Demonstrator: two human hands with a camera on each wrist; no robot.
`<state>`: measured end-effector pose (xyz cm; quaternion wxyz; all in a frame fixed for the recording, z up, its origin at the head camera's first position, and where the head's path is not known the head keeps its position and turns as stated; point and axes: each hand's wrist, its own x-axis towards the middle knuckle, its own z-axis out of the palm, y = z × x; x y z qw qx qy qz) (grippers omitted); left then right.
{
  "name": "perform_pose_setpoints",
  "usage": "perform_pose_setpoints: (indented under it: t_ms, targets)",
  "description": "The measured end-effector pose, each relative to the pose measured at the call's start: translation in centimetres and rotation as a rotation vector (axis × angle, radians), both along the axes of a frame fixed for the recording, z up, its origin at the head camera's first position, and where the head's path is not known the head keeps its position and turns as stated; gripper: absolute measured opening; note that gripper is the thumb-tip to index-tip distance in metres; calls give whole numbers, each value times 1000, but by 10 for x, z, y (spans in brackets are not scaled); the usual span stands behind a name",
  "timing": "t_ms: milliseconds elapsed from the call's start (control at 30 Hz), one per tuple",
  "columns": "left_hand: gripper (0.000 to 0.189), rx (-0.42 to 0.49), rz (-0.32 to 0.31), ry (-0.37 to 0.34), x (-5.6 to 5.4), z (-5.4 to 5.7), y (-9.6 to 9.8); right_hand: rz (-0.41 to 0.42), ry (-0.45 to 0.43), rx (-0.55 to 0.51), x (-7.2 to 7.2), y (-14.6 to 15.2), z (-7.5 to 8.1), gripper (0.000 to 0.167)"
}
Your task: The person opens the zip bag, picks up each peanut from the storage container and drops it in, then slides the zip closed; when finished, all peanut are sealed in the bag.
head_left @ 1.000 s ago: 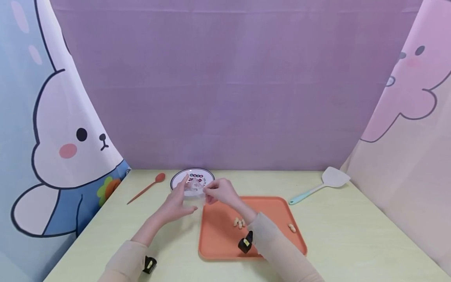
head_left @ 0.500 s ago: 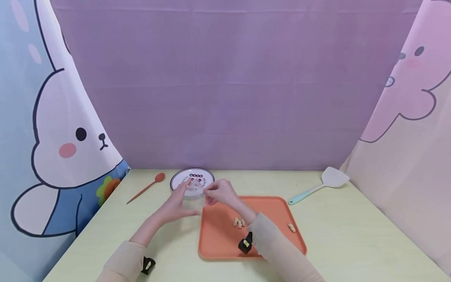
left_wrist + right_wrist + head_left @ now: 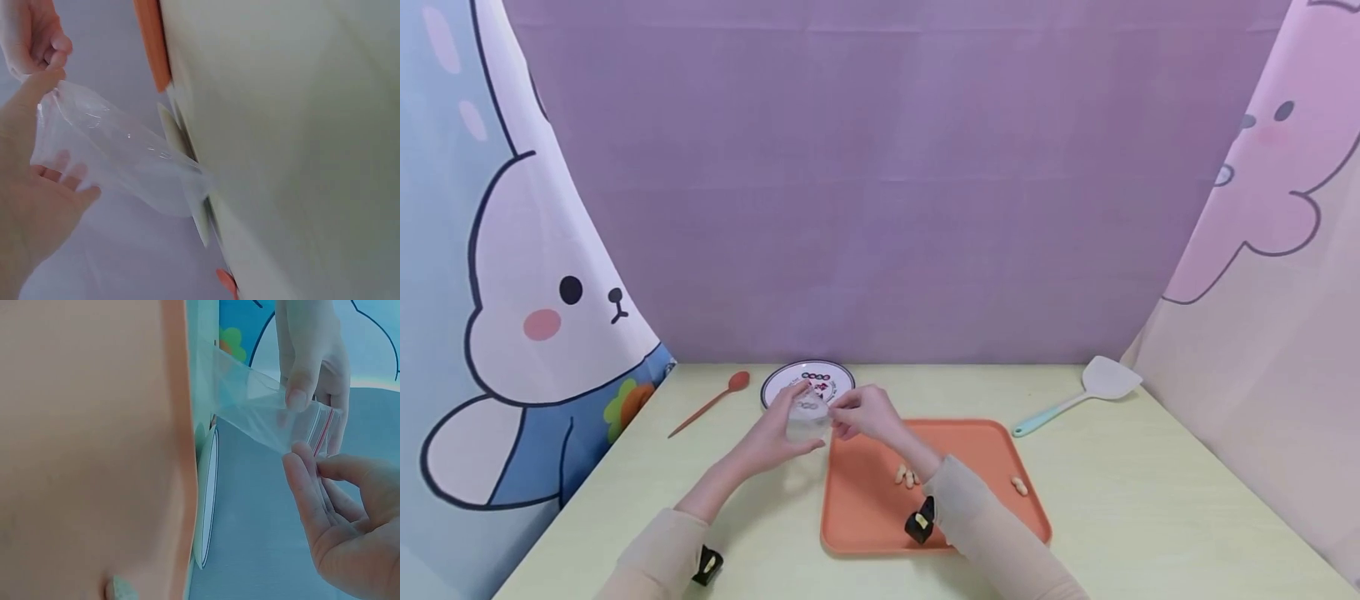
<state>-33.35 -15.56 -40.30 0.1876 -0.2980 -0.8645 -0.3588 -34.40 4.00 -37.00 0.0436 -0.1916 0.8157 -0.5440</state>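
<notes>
A clear zip-lock bag [image 3: 807, 421] hangs between my two hands above the table, left of the orange tray. My left hand [image 3: 766, 440] holds it near the mouth, thumb on one side and fingers on the other, as the left wrist view shows through the film [image 3: 119, 144]. At the bag's upper corner, my right hand [image 3: 868, 414] pinches the edge between thumb and forefinger. A red zip line [image 3: 324, 431] runs across the mouth in the right wrist view. The bag's lower end tapers away from the hands, and I see nothing inside it.
Several peanuts [image 3: 907, 476] lie mid-tray, and another peanut [image 3: 1018, 486] is near the right rim of the orange tray [image 3: 865, 525]. A white printed plate [image 3: 782, 382] stands behind the bag. A red spoon [image 3: 703, 409] lies left, a white-headed spatula [image 3: 1111, 379] right.
My left hand's fingers have come in from a wider spread and now sit against the bag, which shows fuller between them. The right hand keeps its pinch in nearly the same place.
</notes>
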Motion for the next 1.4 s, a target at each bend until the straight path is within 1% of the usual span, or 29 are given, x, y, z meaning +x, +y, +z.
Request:
perform_pose_setpoints:
  t_ms: [100,200,267,333,433,533,633,767,867,933,1033,1167,1267,1400]
  targets:
    - [83,23,-24,44,-5,-2,-5,4,0,-1,-1,-1,-2,14]
    - [78,27,-28,56,-9,-6,-10,15,14,13,-1,0,-4,15]
    - [77,8,-6,51,-11,-8,-13,23,36,31,-1,2,-5,16]
    - [78,-12,32,52,-12,-10,-14,26,65,53,-1,5,-4,16]
    - [79,-31,84,71,-13,-12,-16,25,128,92,-2,15,-3,16]
    - [80,-38,102,93,-14,-14,-16,27,187,139,-2,27,0,15]
    - [80,-36,63,86,-14,-14,-16,25,224,185,0,43,3,16]
    - [80,-51,8,51,-12,-11,-16,13,222,233,8,71,7,18]
    - [80,-100,16,25,-11,-10,-19,5,219,264,14,93,6,19]
    - [80,-144,28,20,-11,-10,-21,4,224,276,17,107,6,19]
    - [81,-191,28,42,-12,-12,-24,0,247,309,22,128,8,19]
    - [83,-204,-3,59,-12,-13,-23,-4,285,344,28,153,8,19]
    - [86,-205,-30,33,-11,-14,-21,-14,295,357,32,169,5,19]
    - [88,-204,-51,-8,-9,-14,-21,-34,295,396,39,188,0,19]
